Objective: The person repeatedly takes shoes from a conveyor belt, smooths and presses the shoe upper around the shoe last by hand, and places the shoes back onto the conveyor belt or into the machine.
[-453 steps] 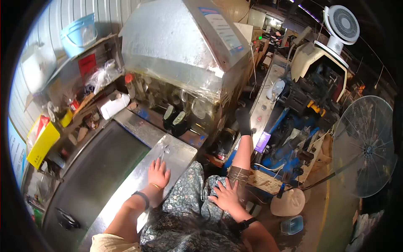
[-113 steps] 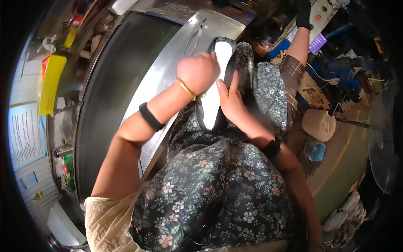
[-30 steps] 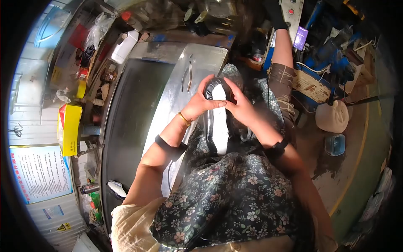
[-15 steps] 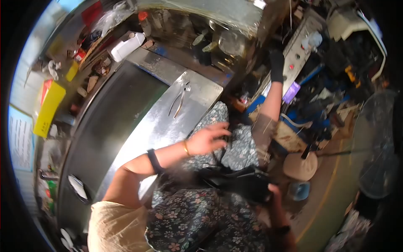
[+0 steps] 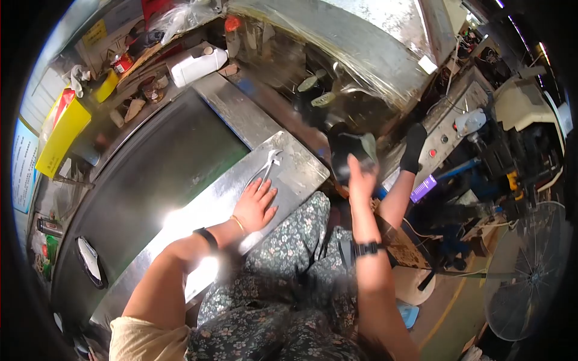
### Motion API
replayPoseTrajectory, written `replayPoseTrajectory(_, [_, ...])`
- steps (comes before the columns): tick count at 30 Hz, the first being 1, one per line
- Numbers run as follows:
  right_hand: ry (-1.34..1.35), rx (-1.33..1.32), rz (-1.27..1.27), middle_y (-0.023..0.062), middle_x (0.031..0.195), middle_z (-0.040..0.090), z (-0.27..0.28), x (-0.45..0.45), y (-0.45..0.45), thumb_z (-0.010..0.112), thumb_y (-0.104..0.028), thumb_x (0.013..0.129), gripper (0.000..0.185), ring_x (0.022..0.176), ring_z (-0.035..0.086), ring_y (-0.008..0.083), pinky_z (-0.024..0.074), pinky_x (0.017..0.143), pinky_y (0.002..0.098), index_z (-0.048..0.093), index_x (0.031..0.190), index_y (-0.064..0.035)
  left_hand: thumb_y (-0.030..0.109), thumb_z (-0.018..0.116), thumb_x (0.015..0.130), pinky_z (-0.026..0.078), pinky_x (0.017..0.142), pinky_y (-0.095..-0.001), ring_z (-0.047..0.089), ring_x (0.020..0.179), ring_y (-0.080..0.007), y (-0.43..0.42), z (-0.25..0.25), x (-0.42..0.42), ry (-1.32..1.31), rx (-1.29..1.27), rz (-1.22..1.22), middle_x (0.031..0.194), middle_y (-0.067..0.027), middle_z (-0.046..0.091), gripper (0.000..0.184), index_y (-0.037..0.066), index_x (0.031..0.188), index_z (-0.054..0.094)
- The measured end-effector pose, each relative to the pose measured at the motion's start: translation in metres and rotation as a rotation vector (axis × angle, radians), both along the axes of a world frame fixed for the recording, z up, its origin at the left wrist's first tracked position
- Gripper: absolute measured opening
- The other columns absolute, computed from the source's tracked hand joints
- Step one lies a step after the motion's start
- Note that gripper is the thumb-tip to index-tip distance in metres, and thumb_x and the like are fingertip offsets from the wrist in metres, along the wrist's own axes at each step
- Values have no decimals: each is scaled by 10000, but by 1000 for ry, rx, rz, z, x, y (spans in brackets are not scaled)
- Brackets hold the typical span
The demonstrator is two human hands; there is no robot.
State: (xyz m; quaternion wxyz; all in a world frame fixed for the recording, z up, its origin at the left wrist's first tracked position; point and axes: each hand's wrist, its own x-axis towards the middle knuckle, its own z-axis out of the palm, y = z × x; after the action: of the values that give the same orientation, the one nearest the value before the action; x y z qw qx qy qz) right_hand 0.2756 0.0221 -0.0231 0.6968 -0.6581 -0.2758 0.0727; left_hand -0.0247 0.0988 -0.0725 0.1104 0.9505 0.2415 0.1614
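My left hand (image 5: 255,207) lies flat with fingers spread on the bright metal plate (image 5: 301,165). Its fingertips reach the handles of silver pliers (image 5: 269,163); whether they touch is unclear. My right hand (image 5: 361,180) grips a black shoe (image 5: 346,150), blurred by motion, beyond the plate's right corner. The shoe's outline is partly lost against the dark background. A floral apron (image 5: 283,240) covers my lap.
A black belt (image 5: 162,144) with a black-and-white shoe (image 5: 90,262) runs at left. A white bottle (image 5: 198,65) stands behind it. Green soles (image 5: 307,83) sit under a plastic-wrapped cover. A control panel (image 5: 442,135) is at right, near a black-socked foot (image 5: 413,147); a fan (image 5: 530,274) stands lower right.
My left hand has come down from the air above my lap onto the plate by the pliers. My right hand has moved forward from my lap, carrying the black shoe. The view has shifted.
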Motion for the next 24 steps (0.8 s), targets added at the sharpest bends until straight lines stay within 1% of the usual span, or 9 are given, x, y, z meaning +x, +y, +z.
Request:
replayPoseTrajectory(2, [-239, -632, -70, 280, 1148, 652, 6, 13, 57, 780, -404, 788, 950, 1053, 653, 393, 507, 934, 407, 306, 1405, 140, 354, 555, 914, 297, 1134, -524, 379, 1360, -434, 1, 4, 1, 5, -29, -5, 1447, -220, 452, 521, 54, 1341, 545])
replayPoseTrajectory(4, [-308, -1001, 171, 350, 1163, 613, -25, 31, 107, 783, -466, 754, 1049, 1123, 610, 430, 485, 960, 420, 280, 1414, 176, 355, 559, 909, 305, 1126, -526, 387, 1351, -435, 5, 7, 3, 29, -37, -14, 1434, -221, 465, 524, 58, 1341, 547])
replayPoseTrajectory(7, [-306, -840, -87, 328, 1167, 625, -86, 41, 161, 760, -442, 787, 1062, 1103, 622, 421, 498, 951, 422, 203, 1452, 170, 349, 583, 892, 318, 1113, -533, 408, 1328, -436, 7, 8, 6, 46, -35, -7, 1413, -210, 484, 521, 67, 1329, 556])
replayPoseTrajectory(11, [-100, -945, 188, 315, 1376, 498, -69, 67, 147, 746, -372, 806, 1052, 1253, 527, 419, 443, 1048, 408, 113, 1516, 78, 335, 619, 870, 332, 1104, -530, 418, 1315, -438, 5, 12, 8, 22, -50, 8, 1406, -210, 492, 517, 64, 1308, 573])
replayPoseTrajectory(14, [-136, -687, 551, 233, 1239, 636, -106, 65, 83, 746, -335, 831, 663, 1189, 592, 364, 465, 1000, 391, 520, 1343, 20, 331, 622, 866, 336, 1099, -529, 424, 1306, -439, 4, 9, 6, -12, -39, 5, 1398, -212, 499, 517, 62, 1305, 575])
replayPoseTrajectory(16, [-165, -614, 794, 217, 1194, 658, -44, 30, 2, 710, -293, 880, 464, 1141, 626, 316, 477, 964, 366, 619, 1240, -15, 322, 611, 868, 337, 1098, -527, 419, 1308, -442, 3, 8, 4, -36, -27, -4, 1402, -215, 495, 515, 60, 1309, 573])
replayPoseTrajectory(18, [-352, -659, 728, 211, 1176, 667, 2, 5, -80, 689, -248, 906, 419, 1085, 656, 284, 496, 919, 345, 615, 1251, -22, 325, 599, 875, 332, 1102, -527, 409, 1320, -439, 2, 2, 4, -33, -20, 5, 1410, -215, 489, 516, 58, 1316, 570])
replayPoseTrajectory(20, [-166, -805, 562, 195, 1145, 684, 54, -20, -156, 697, -237, 901, 409, 1032, 679, 273, 514, 872, 338, 621, 1234, -12, 343, 574, 894, 312, 1116, -527, 394, 1338, -435, 0, -4, 2, -39, 3, 11, 1428, -200, 481, 529, 65, 1343, 549])
replayPoseTrajectory(24, [-115, -550, -13, 165, 1104, 704, 33, -67, -304, 680, -197, 913, 342, 990, 689, 217, 525, 838, 326, 641, 1195, -8, 319, 573, 902, 310, 1122, -514, 391, 1330, -457, -3, -4, -2, -44, 19, -8, 1434, -219, 472, 515, 46, 1339, 546])
